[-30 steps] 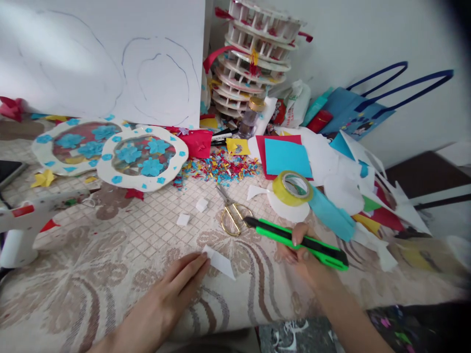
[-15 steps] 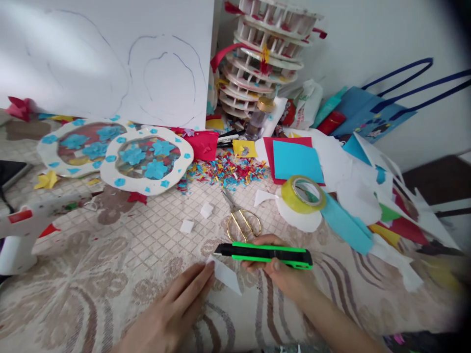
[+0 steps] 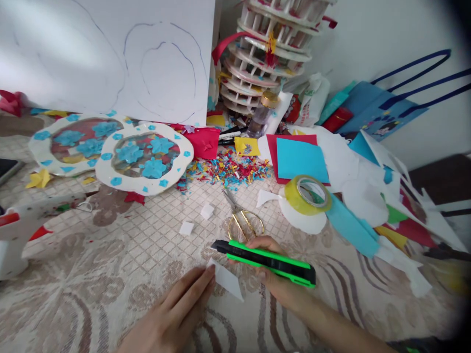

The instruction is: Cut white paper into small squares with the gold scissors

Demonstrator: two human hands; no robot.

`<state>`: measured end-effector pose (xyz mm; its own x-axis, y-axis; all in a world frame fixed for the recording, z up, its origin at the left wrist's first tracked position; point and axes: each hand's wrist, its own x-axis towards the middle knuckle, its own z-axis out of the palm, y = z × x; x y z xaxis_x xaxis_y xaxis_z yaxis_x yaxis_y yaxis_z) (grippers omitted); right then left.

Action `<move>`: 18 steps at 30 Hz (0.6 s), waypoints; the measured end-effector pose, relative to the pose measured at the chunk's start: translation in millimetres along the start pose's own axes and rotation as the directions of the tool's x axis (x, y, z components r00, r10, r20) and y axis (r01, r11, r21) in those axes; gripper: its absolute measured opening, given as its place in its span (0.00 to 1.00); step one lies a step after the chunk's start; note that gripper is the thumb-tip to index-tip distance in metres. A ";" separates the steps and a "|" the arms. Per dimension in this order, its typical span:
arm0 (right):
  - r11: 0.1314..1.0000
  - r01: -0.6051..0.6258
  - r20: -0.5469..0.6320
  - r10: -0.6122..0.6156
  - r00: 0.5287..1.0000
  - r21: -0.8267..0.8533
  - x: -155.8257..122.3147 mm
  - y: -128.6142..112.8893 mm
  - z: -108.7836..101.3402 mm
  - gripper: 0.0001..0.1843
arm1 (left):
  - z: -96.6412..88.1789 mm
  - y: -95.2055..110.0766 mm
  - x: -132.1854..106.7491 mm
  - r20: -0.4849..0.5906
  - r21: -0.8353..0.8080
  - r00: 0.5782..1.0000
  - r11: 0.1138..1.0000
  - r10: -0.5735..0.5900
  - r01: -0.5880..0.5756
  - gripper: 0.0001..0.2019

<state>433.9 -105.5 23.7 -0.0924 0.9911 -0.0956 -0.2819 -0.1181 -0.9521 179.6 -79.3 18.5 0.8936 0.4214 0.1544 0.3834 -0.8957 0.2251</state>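
My right hand [image 3: 274,279] grips a green and black utility knife [image 3: 265,259], held nearly level with its tip pointing left, just above a small white paper piece [image 3: 228,280] on the patterned tablecloth. My left hand [image 3: 172,314] lies flat beside that piece, fingers stretched out, fingertips touching its left edge. Gold-handled scissors [image 3: 243,220] lie just beyond the knife.
A yellow tape roll [image 3: 307,194] sits right of the scissors, with blue and red paper sheets [image 3: 300,158] behind. Two flower-decorated white frames [image 3: 145,158] lie at the left, confetti scraps [image 3: 228,171] in the middle, a glue gun [image 3: 22,225] far left, a white board [image 3: 110,59] behind.
My right hand brought the knife from the right, by the tape, leftwards to the white paper piece. My left hand stayed on the paper.
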 end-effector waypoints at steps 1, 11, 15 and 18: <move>0.999 0.006 -0.018 -0.007 1.000 -0.053 -0.6 -0.1 -0.9 0.18 | -0.3 -0.2 0.3 -0.001 0.005 1.000 1.000 0.000 0.000 0.36; 0.913 0.115 0.050 -0.103 0.993 -0.393 1.9 -5.4 -2.3 0.15 | 1.1 -1.2 -1.5 -0.033 -0.017 0.999 1.000 -0.011 0.010 0.33; 0.872 0.210 0.083 -0.193 0.978 -0.442 4.4 1.3 -2.6 0.16 | 1.3 -0.6 -3.1 -0.018 -0.056 0.999 0.998 -0.043 0.042 0.32; 0.819 0.266 0.178 -0.203 0.963 -0.508 8.0 -2.2 -1.4 0.18 | 1.2 -0.9 -3.3 0.012 -0.086 0.999 0.995 -0.050 0.051 0.32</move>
<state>435.1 -97.2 24.6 -0.2017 0.9675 0.1528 0.2297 0.1984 -0.9528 176.6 -80.1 16.6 0.8761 0.4638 0.1315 0.4068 -0.8577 0.3144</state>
